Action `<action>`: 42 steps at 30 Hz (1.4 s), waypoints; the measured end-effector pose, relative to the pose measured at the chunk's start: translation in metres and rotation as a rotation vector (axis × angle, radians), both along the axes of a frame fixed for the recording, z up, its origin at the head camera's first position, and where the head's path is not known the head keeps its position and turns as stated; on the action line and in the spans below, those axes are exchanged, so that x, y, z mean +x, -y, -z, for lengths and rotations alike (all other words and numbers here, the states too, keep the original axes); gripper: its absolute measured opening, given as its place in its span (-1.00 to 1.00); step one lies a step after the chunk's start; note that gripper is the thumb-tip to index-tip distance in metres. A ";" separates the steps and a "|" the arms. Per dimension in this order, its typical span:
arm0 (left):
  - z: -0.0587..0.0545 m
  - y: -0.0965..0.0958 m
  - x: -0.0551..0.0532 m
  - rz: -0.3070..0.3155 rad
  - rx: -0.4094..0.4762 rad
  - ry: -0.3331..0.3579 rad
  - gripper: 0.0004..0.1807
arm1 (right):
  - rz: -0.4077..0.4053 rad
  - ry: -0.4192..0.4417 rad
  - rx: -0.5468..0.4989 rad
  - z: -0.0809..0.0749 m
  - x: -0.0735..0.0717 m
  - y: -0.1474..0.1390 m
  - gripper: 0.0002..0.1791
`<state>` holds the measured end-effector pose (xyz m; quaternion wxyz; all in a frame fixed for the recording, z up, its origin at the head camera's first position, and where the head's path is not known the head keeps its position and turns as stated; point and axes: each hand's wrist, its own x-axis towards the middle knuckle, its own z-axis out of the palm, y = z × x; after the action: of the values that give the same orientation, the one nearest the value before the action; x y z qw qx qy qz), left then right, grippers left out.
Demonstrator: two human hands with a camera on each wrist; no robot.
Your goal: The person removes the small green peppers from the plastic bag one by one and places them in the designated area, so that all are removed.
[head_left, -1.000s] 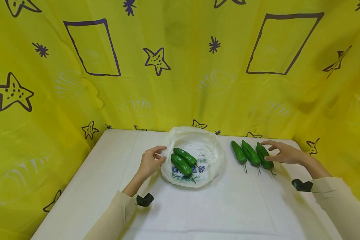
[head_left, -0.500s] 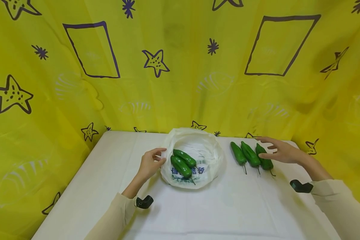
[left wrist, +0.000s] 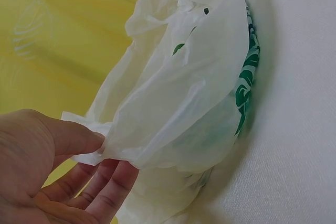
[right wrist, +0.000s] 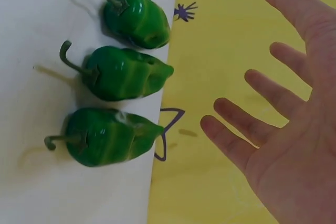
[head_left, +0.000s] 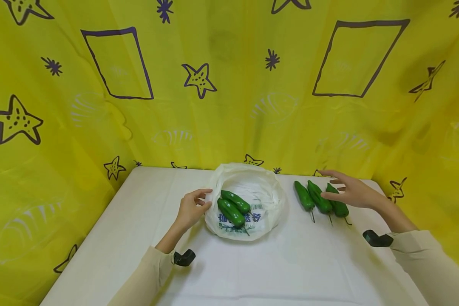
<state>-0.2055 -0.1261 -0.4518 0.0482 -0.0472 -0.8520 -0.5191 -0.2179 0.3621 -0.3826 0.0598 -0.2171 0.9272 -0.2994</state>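
Observation:
A white plastic bag [head_left: 269, 221] lies with its mouth spread wide on the table. Inside it are two green peppers [head_left: 231, 211], side by side at the left. My left hand [head_left: 191, 209] pinches the bag's left rim between thumb and fingers; the left wrist view shows the thumb [left wrist: 79, 137] on the thin plastic. Right of the bag, three green peppers [head_left: 303, 195] lie in a row, stems toward me. Above the rightmost ones hovers my right hand [head_left: 352, 191], fingers spread and holding nothing. In the right wrist view a gap separates the fingers from the peppers [right wrist: 126, 74].
A white cloth covers the table [head_left: 267, 272]. Yellow curtain [head_left: 229, 106] with star drawings hangs behind the table and along both sides. Dark wrist cameras [head_left: 184, 258] sit at both cuffs.
My right hand has shifted a little left and away from me, from beside the rightmost pepper to over the row. The left hand keeps its hold on the bag, and the peppers stay put.

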 end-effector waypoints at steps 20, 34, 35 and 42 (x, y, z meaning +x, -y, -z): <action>0.001 0.002 0.000 0.001 -0.001 -0.006 -0.58 | 0.044 -0.222 -0.146 -0.007 -0.009 0.058 -0.15; 0.002 0.002 0.000 0.014 0.003 -0.011 -0.59 | 0.029 -0.293 -0.243 -0.006 -0.022 0.103 -0.14; 0.002 0.002 -0.001 0.015 0.001 -0.012 -0.59 | 0.025 -0.284 -0.245 -0.007 -0.022 0.106 -0.14; 0.002 0.002 -0.001 0.011 -0.010 -0.020 -0.58 | -0.033 -0.179 -0.271 -0.014 -0.028 0.127 -0.17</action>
<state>-0.2061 -0.1285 -0.4535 0.0538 -0.0574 -0.8539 -0.5145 -0.2458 0.2347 -0.3687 -0.0482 -0.2645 0.8761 -0.4001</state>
